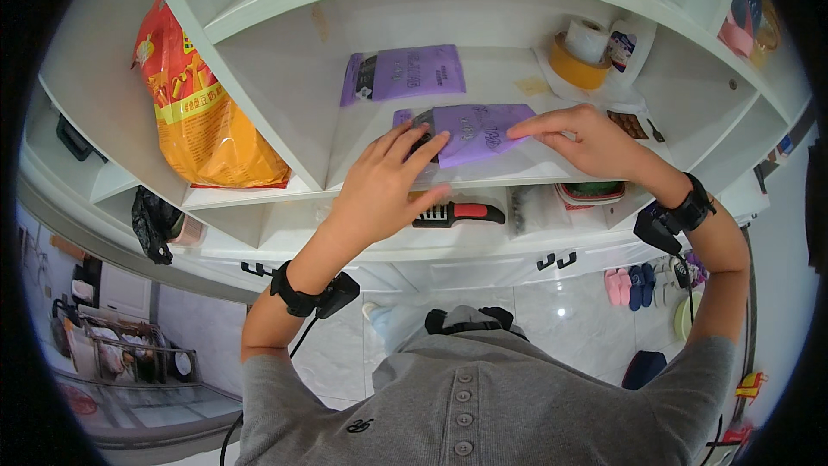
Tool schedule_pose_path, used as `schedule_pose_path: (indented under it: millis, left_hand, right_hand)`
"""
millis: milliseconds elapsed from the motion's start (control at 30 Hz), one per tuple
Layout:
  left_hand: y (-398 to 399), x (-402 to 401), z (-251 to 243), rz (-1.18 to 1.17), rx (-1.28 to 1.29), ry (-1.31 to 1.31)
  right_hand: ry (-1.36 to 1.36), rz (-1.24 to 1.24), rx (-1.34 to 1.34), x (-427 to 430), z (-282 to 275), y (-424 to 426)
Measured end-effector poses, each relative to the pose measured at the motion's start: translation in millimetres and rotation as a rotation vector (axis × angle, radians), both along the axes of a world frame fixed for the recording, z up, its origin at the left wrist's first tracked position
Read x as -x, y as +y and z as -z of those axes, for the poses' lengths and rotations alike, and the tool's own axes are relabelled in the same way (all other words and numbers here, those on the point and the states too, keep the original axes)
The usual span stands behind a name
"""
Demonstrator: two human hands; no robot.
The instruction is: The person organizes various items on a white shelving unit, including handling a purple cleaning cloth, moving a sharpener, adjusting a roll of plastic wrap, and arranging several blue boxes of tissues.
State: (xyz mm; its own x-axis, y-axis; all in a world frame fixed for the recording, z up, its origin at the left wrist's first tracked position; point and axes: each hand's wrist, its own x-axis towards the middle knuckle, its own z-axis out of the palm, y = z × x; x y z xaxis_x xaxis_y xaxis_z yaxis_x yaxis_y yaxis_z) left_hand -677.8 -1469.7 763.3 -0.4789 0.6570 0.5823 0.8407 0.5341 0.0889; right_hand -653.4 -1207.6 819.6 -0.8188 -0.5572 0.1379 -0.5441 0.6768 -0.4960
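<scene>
On the white cabinet shelf [362, 168] lies a purple plastic packet [479, 133] with a dark band near its left end. My left hand [388, 175] rests its fingertips on that band, fingers spread. At the packet's right edge, the fingertips of my right hand [572, 136] touch the film; whether they pinch it I cannot tell. Behind it, a second purple packet [414, 71] lies flat, apart from the first. Both wrists wear black straps with small black boxes and cables.
Yellow tape [576, 68] and a white roll [587, 41] stand at the shelf's back right. An orange-red food bag [213, 123] fills the left compartment. A black-and-red knife sharpener [466, 213] lies on the lower shelf. Black handles [556, 261] stick out from the cabinet doors below.
</scene>
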Motion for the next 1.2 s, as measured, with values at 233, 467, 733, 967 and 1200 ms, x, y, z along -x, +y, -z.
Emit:
schedule_pose_path:
  millis: [233,467,733,967,1200]
  left_hand:
    - [-4.8,12.8,-2.9,-0.12,-0.105,-0.009]
    - [-2.3,26.3,-18.0,-0.116,-0.105,0.229]
    - [9.8,70.1,-37.1,-0.187,-0.08,0.33]
    - [-10.3,83.0,-13.3,-0.558,0.185,0.233]
    - [-24.9,71.7,-15.8,-0.462,0.321,-0.132]
  right_hand:
    - [-0.189,-0.045,0.04,6.4,-19.6,5.5]
    - [-0.313,-0.057,0.113,26.7,-16.6,-3.3]
    - [0.237,-0.046,-0.129,70.1,-1.9,-41.8]
    - [0.26,0.039,-0.495,135.9,19.0,-92.6]
    - [0.316,-0.163,-0.493,171.7,43.2,-98.5]
